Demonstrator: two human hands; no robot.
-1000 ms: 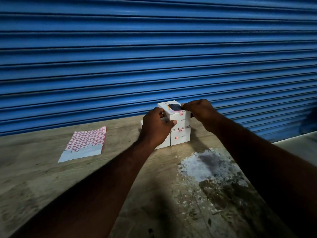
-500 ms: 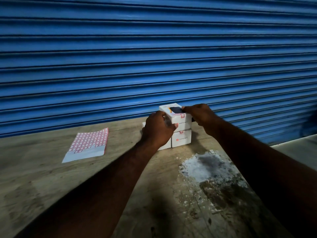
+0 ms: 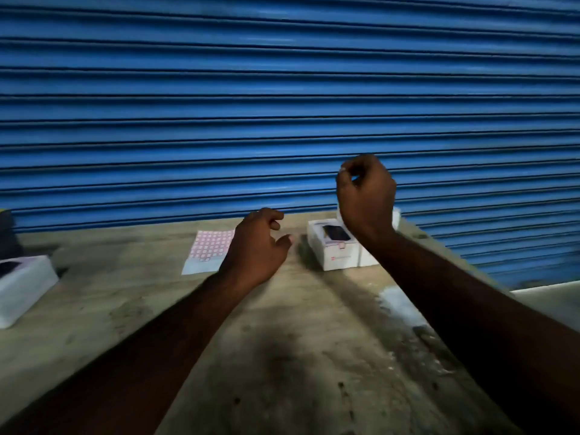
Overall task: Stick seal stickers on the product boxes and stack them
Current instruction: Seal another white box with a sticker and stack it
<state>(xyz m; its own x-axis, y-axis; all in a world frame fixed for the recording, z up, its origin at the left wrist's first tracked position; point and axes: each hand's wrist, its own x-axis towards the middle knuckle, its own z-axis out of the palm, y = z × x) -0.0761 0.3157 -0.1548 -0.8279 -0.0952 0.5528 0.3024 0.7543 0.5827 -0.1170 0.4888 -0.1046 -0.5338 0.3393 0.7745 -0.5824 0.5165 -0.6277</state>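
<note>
Boxes [image 3: 332,249] partly hidden behind right hand [image 3: 365,193].

A blue ribbed roller shutter [image 3: 282,105] fills the background behind a worn, stained bench [image 3: 298,340] with a whitish patch [image 3: 398,306]; the light is dim.

A blue corrugated roller shutter [image 3: 282,89] is seen filling the whole background, its horizontal slats reaching down to the far edge of a worn, greyish work surface [image 3: 131,302]. A whitish, powdery patch [image 3: 398,306] is spread on the right part of that surface, and small dark pits [image 3: 340,386] are scattered nearer the camera. A dark, blurred object [image 3: 5,233] is cut off by the left edge. A pale strip of floor [image 3: 552,296] is shown at the right.
</note>
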